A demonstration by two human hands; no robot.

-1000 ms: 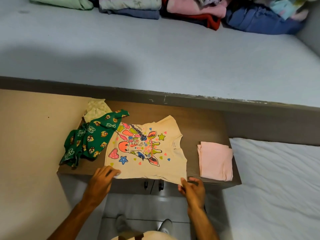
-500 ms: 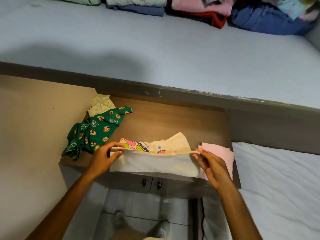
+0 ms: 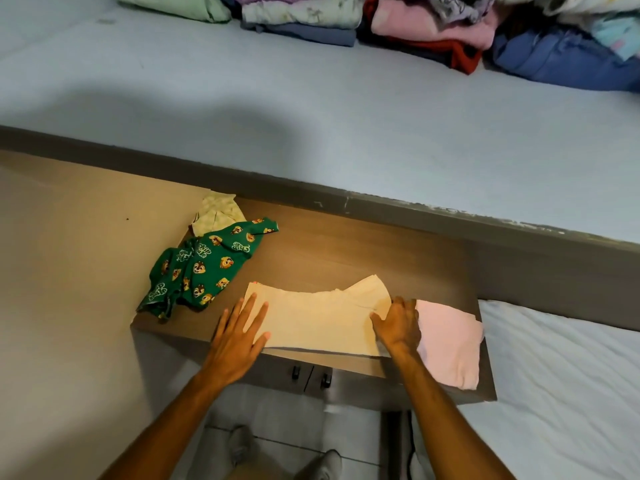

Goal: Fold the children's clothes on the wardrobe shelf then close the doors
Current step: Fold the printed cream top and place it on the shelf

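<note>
My left hand (image 3: 239, 341) and right hand (image 3: 398, 325) lie flat with fingers spread, holding nothing, each pressing one end of the cream shirt (image 3: 318, 322). The shirt is folded in half between them, its long axis running from hand to hand on the wooden shelf (image 3: 346, 258). Just right of my right hand lies a folded pink cloth (image 3: 450, 344); beyond my left hand, a crumpled green garment (image 3: 204, 265).
</note>
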